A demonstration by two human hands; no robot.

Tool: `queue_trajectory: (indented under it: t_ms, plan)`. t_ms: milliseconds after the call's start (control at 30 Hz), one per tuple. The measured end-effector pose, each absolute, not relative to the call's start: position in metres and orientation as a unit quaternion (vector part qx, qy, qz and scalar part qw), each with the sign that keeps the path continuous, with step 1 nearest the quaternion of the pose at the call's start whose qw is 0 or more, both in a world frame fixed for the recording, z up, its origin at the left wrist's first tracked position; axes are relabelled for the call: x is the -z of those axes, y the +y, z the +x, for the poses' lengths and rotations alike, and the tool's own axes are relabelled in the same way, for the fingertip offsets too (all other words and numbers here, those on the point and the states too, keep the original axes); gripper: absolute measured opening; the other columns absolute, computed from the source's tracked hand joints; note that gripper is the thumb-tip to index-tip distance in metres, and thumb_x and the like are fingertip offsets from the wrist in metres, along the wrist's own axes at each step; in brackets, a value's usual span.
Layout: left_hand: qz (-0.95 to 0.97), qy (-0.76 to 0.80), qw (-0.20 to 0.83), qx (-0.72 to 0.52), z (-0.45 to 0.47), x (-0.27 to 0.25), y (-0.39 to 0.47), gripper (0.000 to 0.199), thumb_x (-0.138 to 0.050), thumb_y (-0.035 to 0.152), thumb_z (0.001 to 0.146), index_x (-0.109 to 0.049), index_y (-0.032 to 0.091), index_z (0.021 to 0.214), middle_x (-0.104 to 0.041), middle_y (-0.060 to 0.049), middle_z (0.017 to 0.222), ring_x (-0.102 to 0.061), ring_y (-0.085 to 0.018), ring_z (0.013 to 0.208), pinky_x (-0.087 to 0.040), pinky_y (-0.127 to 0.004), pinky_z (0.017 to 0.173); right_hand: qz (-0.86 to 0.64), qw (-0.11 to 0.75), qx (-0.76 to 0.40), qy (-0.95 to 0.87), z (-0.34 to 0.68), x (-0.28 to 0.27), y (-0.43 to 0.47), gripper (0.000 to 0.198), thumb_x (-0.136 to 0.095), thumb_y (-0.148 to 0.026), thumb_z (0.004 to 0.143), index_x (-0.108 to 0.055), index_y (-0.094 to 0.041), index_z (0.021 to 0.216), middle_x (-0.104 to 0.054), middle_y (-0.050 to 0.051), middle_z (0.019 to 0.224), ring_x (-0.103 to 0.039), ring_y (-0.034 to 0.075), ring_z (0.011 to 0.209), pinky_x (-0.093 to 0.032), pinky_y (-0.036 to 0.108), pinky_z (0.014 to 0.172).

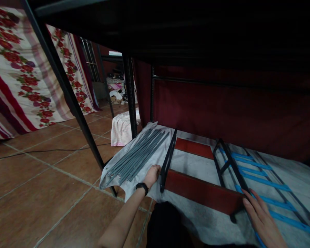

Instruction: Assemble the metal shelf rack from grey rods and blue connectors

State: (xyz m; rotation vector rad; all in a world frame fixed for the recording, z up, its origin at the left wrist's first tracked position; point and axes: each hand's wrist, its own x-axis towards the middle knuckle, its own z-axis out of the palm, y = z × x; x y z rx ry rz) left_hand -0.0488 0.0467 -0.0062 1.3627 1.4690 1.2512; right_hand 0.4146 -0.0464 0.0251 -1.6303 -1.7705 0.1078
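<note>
A black metal frame (168, 160) with two red-brown boards (204, 191) across it lies on a pale grey sheet. Its left bars are beside my left hand (152, 175), which wears a black wristband and has its fingers curled against the bar's near part. At the right end of the nearer board, my right hand (259, 212) rests with fingers stretched along the black metal; its thumb is hidden. Left of my left hand lies a loose bundle of grey rods (139, 155). Under and beyond my right hand is a dark frame with blue straps (266, 177).
A black shelf or bunk structure stands overhead, with a slanting post (72, 100) at left and another post (130, 96) behind. Dark red cloth (222, 113) hangs at the back. Across the tiled floor (54, 175) are a thin cable (54, 150) and a floral curtain (26, 75).
</note>
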Motion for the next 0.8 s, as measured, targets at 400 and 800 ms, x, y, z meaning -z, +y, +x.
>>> queue_trajectory:
  t_ms: [400,800]
  plan:
    - [0.086,0.334,0.624,-0.701,-0.07,-0.045,-0.023,0.018,-0.055,-0.005,0.08,-0.063,0.009,0.088,-0.068,-0.01,0.09,-0.065,-0.008,0.072,-0.053,-0.013,0.061,-0.628,0.371,-0.135,-0.671,0.421,-0.024,-0.04,0.053,-0.038,-0.054,0.09,-0.049,-0.03,0.136,-0.043,0.004,0.147,-0.036,0.026,0.138,-0.025,0.047,0.117]
    - [0.157,0.387,0.651,-0.634,-0.009,-0.103,-0.057,0.02,-0.061,-0.001,0.079,-0.07,0.008,0.094,-0.072,-0.013,0.096,-0.069,-0.012,0.081,-0.056,-0.016,0.069,-0.546,0.434,-0.057,-0.714,0.358,-0.076,-0.027,0.041,-0.044,-0.044,0.091,-0.062,-0.026,0.123,-0.048,0.008,0.141,-0.044,0.026,0.131,-0.032,0.046,0.113]
